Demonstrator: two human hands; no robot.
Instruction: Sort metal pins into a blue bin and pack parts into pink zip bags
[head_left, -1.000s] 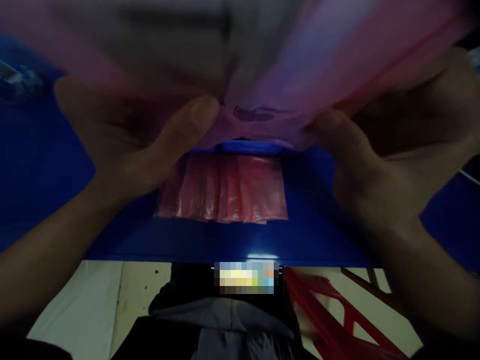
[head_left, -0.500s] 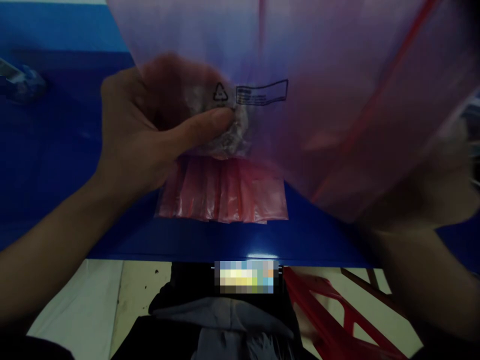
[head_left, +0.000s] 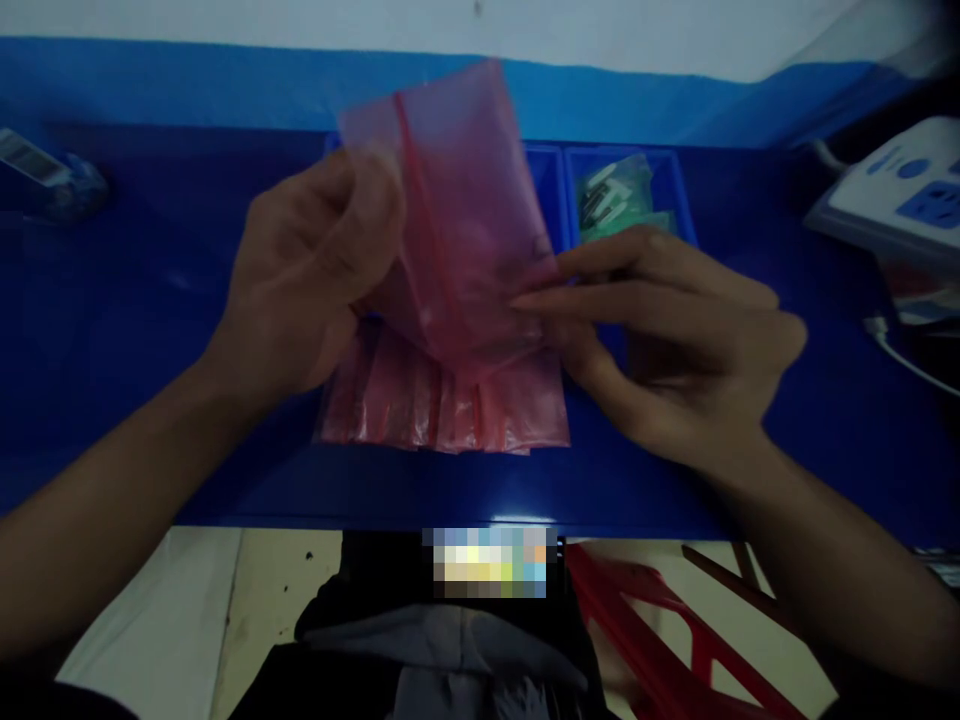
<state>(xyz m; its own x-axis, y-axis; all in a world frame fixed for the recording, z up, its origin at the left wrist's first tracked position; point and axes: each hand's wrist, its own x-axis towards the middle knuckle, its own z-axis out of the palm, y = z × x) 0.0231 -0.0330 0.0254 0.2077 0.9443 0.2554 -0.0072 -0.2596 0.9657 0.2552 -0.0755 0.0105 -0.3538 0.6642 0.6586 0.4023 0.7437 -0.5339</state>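
Observation:
A translucent pink plastic bag (head_left: 472,220) is held up between my two hands, over the blue table. My left hand (head_left: 315,250) grips its left side between thumb and fingers. On the bag's lower right edge, the fingertips of my right hand (head_left: 667,330) are pinched. The bag is tilted and slightly blurred; a red line runs down its left part. Below it, several folded pink bags (head_left: 450,415) lie overlapping on the table.
Behind the hands, a blue bin (head_left: 679,185) holds a green-tinted bag with white pieces, beside another blue bin (head_left: 551,180). A white power strip (head_left: 907,180) is at the right. A clear wrapped item (head_left: 71,190) lies far left. A red stool (head_left: 660,620) stands below the table edge.
The held bag has moved down and away, now looking smaller, and has turned. My right hand has come inward to it. The bins and power strip have come into view.

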